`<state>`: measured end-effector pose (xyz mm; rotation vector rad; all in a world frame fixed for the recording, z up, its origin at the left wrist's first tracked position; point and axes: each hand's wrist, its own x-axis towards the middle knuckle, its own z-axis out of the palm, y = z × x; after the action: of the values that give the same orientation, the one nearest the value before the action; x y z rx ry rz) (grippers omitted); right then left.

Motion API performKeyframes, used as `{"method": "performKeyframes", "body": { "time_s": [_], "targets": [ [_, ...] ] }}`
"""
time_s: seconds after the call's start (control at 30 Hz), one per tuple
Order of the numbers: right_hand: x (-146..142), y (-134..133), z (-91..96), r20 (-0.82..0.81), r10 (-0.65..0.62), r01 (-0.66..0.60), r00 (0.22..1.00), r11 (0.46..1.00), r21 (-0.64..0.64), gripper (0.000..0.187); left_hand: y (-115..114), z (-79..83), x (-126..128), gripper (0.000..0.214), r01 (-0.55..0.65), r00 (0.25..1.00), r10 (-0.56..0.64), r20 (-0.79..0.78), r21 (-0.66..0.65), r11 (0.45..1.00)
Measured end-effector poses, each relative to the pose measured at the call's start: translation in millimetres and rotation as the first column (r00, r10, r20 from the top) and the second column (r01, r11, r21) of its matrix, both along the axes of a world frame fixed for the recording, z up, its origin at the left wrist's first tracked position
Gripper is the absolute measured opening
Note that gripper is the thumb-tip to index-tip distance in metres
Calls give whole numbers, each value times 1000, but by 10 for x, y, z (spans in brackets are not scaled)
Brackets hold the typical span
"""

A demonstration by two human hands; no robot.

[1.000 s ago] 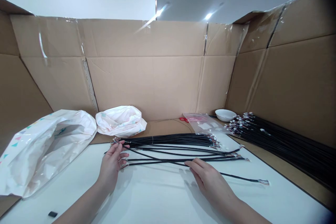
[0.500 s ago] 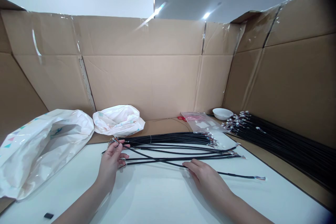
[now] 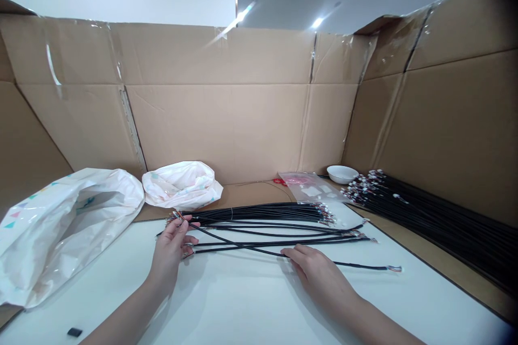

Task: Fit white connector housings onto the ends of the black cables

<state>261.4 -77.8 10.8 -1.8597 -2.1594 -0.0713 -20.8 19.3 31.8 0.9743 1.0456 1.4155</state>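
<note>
One black cable (image 3: 259, 250) runs slantwise between my two hands, crossing over other loose cables (image 3: 283, 242) on the white table. My left hand (image 3: 173, 242) pinches its left end, where thin coloured wires show past the sheath. My right hand (image 3: 313, 267) is closed around the cable further along. Beyond it, the cable's right end (image 3: 393, 269) sticks out with bare coloured wires and a small light connector. Just behind my hands lies a bundle of black cables (image 3: 259, 211), with coloured wire ends at both sides.
Two white plastic bags (image 3: 73, 237) (image 3: 182, 184) sit at the left. A clear bag (image 3: 311, 187) and a white bowl (image 3: 342, 174) stand at the back. Many long cables (image 3: 437, 221) lie at right. A small black piece (image 3: 75, 332) rests front left. Cardboard walls (image 3: 218, 129) enclose the table.
The held cable's right end has shifted slightly left and up. Both hands keep their hold in nearly the same places.
</note>
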Motion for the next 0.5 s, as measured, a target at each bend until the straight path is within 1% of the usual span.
{"method": "performKeyframes", "body": {
  "time_s": [0.07, 0.13, 0.23, 0.3, 0.37, 0.5],
  "targets": [
    [29, 11, -13, 5, 10, -10, 1000, 999, 40, 45, 13, -3, 1, 39, -14, 999, 15, 32, -14, 1000],
    [106, 43, -28, 9, 12, -13, 1000, 995, 96, 44, 44, 13, -17, 25, -48, 996, 50, 72, -29, 998],
    [311, 128, -39, 4, -5, 4, 1000, 979, 206, 41, 114, 112, -97, 6, -109, 985, 112, 128, -31, 994],
    [472, 186, -30, -4, -20, 20, 1000, 956, 292, 36, 154, 240, -177, 9, -125, 980, 125, 154, -8, 992],
    [614, 220, -3, -12, -36, 38, 999, 924, 380, 32, 169, 406, -260, 13, -128, 978, 121, 170, 28, 991],
    [783, 205, 97, -24, -50, 55, 998, 852, 521, 34, 111, 764, -396, 16, -91, 984, 75, 161, 95, 991]
  ]
}}
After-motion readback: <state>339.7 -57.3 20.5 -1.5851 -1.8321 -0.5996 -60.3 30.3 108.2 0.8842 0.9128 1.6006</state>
